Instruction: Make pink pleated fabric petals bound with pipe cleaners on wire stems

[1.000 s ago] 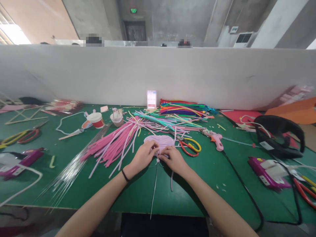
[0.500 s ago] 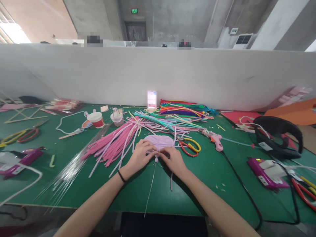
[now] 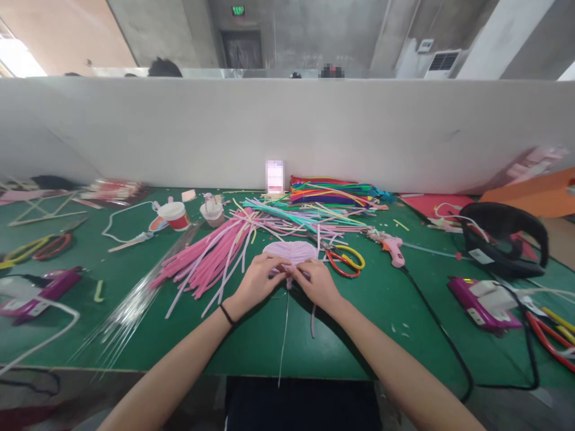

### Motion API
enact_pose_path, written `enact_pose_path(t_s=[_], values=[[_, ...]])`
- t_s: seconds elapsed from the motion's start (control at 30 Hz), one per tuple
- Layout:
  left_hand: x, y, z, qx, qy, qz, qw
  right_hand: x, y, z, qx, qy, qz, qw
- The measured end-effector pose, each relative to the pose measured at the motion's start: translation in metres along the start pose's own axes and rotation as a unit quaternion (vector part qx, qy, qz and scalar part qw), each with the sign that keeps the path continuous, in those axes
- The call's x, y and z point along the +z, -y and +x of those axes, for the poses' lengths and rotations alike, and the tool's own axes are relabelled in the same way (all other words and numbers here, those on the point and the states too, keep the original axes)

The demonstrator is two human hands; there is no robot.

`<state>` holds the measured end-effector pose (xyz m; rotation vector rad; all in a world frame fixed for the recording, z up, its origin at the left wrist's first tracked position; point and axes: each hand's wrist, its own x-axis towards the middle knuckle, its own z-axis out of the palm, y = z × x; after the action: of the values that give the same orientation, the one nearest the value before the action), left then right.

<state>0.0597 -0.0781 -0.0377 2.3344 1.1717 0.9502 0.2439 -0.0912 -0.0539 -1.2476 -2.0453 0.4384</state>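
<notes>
Fingers [image 3: 277, 263] near now less slanted wire [image 3: 284, 338]

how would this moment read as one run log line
left hand: pinching lilac piece | right hand: pinching lilac piece | wire: trailing toward person | scissors: right of lilac piece

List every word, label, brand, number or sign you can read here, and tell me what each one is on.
"EXIT", slightly blurred: green sign on the far wall; the characters above it are too small to read.
Phone screen: pixelated, unreadable.
White label on the black band: too small to read.
Pale labels on the right-hand purple power strip: too small to read.
</notes>
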Motion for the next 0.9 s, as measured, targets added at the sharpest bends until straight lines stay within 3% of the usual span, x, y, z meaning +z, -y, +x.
enact_pose_path(t_s=[0.23,0.43,0.57,0.73,0.9], values=[[-0.008,0.001,0.002,0.066,0.004,0.067,0.996,0.001,-0.007,0.004,0.021,-0.077,0.085,0.993],[-0.023,0.012,0.001,0.077,0.013,0.143,0.987,-0.01,-0.023,0.003,0.009,-0.1,0.026,0.995],[-0.025,0.014,0.001,0.066,-0.011,0.148,0.987,-0.013,-0.029,0.0,0.036,-0.107,0.011,0.994],[-0.024,0.009,0.001,0.09,-0.086,0.137,0.983,-0.012,-0.034,0.0,0.07,-0.154,0.063,0.984],[-0.023,0.007,0.0,0.091,-0.071,0.145,0.983,-0.01,-0.037,0.003,0.076,-0.183,0.108,0.974]])
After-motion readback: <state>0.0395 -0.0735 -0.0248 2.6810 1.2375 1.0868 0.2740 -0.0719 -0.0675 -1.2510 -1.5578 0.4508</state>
